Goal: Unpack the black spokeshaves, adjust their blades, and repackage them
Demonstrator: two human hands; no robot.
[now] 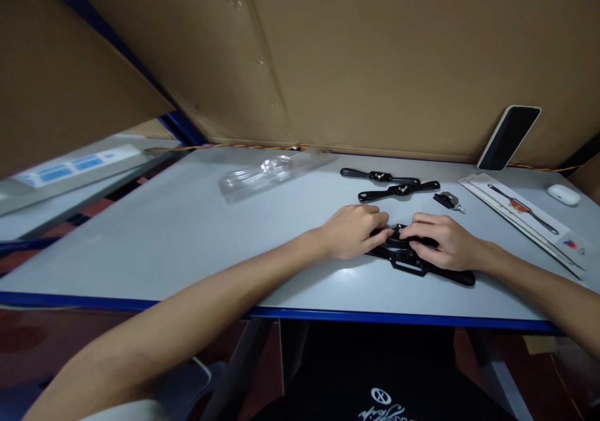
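Note:
Two black two-handled tools lie close together near the front of the table. My left hand (359,230) is closed on the left end of the rear black tool (398,240). My right hand (440,240) is closed over the right part of the same tool, its fingertips near the middle. Just in front lies the other black tool (410,262), its long handle reaching out to the right below my right hand. Behind my hands rest two more such tools, a front one (400,190) and a back one (379,176). A small black part with a wing screw (447,201) lies to their right.
Clear plastic packaging (274,171) lies at the back left of the grey table (164,233). On the right are printed cards (525,212), a phone (509,138) leaning on the cardboard wall, and a white case (563,194).

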